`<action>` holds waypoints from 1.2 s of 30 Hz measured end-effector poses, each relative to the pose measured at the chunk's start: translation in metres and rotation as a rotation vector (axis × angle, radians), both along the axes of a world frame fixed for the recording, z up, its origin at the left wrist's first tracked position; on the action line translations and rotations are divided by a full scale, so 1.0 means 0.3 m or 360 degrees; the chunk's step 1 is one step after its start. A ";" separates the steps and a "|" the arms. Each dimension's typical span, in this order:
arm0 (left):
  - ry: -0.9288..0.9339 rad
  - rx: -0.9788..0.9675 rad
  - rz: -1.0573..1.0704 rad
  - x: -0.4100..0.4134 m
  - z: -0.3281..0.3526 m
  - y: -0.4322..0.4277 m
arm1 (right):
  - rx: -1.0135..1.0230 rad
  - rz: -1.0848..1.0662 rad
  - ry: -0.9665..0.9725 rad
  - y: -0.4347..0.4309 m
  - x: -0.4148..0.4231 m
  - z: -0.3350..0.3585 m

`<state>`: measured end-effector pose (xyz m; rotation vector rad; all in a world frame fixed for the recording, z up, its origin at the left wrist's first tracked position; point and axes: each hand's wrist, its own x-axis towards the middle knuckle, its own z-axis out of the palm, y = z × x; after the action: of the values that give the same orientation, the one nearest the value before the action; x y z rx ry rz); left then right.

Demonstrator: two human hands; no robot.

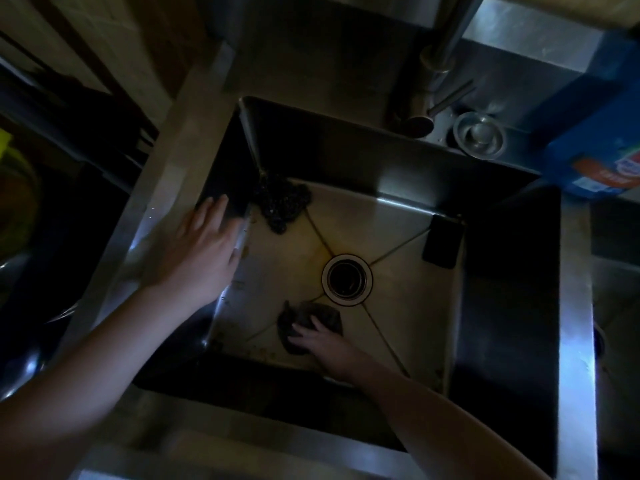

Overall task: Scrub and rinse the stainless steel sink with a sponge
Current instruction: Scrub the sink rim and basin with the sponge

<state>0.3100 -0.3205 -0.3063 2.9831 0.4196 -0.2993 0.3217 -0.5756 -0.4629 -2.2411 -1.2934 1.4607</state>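
A square stainless steel sink (388,223) fills the dim head view, with a round open drain (347,279) in its middle. My right hand (320,342) presses a dark sponge (310,322) flat on the sink floor just in front of the drain. My left hand (204,251) rests with fingers spread on the sink's left rim, holding nothing. Brown specks of grime lie along the left and front edges of the sink floor.
A dark wire scourer (282,202) lies in the far left corner of the sink. A flat dark rectangular pad (443,241) leans at the right wall. The faucet (440,64) rises behind, a metal drain plug (479,135) beside it, and a blue box (602,147) stands at right.
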 end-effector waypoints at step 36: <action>0.0293 -0.0122 -0.0294 0.001 -0.113 -0.218 | 0.0156 -0.1316 -0.0402 -0.082 0.469 -0.010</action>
<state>0.3102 -0.3859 -0.3402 2.9330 0.1446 -0.5971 0.4623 -0.6001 -0.4658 -2.4734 -0.3420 0.8081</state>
